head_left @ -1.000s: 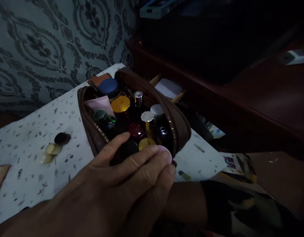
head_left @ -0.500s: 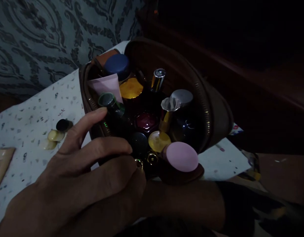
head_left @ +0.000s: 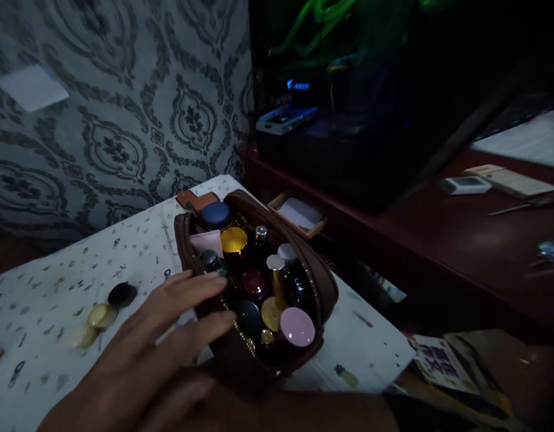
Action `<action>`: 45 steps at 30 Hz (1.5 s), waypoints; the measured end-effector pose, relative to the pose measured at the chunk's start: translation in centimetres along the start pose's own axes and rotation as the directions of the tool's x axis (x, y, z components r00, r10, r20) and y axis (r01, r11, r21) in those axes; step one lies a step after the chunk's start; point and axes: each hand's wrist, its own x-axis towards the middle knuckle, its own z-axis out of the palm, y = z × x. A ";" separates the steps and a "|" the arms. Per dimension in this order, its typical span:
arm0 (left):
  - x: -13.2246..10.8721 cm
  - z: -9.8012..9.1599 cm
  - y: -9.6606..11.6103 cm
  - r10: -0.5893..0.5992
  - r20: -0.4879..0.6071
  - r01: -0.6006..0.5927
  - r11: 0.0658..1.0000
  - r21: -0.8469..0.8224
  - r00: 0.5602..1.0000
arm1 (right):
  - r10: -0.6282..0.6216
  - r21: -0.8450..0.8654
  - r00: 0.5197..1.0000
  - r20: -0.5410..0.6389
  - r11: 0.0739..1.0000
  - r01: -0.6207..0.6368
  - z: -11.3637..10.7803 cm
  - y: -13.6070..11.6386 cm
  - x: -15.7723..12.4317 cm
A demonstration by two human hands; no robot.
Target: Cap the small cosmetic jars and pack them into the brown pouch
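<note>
A brown zippered pouch (head_left: 328, 288) stands open on the patterned white cloth, packed with upright bottles and jars. Over its near zipped edge my left hand (head_left: 146, 348) reaches with fingers stretched out and apart, fingertips at the rim near a green-capped bottle (head_left: 209, 259) and a dark round cap (head_left: 249, 318). Inside I also see a blue lid (head_left: 215, 214), an amber lid (head_left: 234, 240), a pink oval cap (head_left: 297, 327) and a silver-topped bottle (head_left: 276, 263). My right forearm (head_left: 335, 411) crosses below the pouch; the hand's fingers are hidden behind my left hand.
Left of the pouch lie a black cap (head_left: 121, 294) and a pale yellow cap (head_left: 101, 315) on the white cloth (head_left: 142, 252). Behind stand a dark computer case (head_left: 331, 144) and a reddish desk (head_left: 439, 240). A small open box (head_left: 299, 216) sits below the desk edge.
The view has tilted up and back, bringing the computer case and desk into sight. My left fingers have straightened and moved from the green cap toward the pouch's near edge.
</note>
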 end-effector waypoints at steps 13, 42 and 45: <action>-7.9 2.2 -2.7 -0.593 -0.271 0.512 0.799 -0.314 0.758 | -0.079 0.085 0.997 0.025 0.993 0.077 -3.3 -1.6 -0.7; 0.6 -2.0 -1.0 -0.509 -0.136 0.302 0.682 -0.666 0.850 | -0.036 -0.490 0.874 0.485 0.817 0.306 -11.9 -8.9 7.7; 2.4 -1.8 -1.0 -0.440 -0.157 0.224 0.694 -0.684 0.884 | 0.024 -0.460 0.883 0.469 0.860 0.222 -12.9 -9.1 9.0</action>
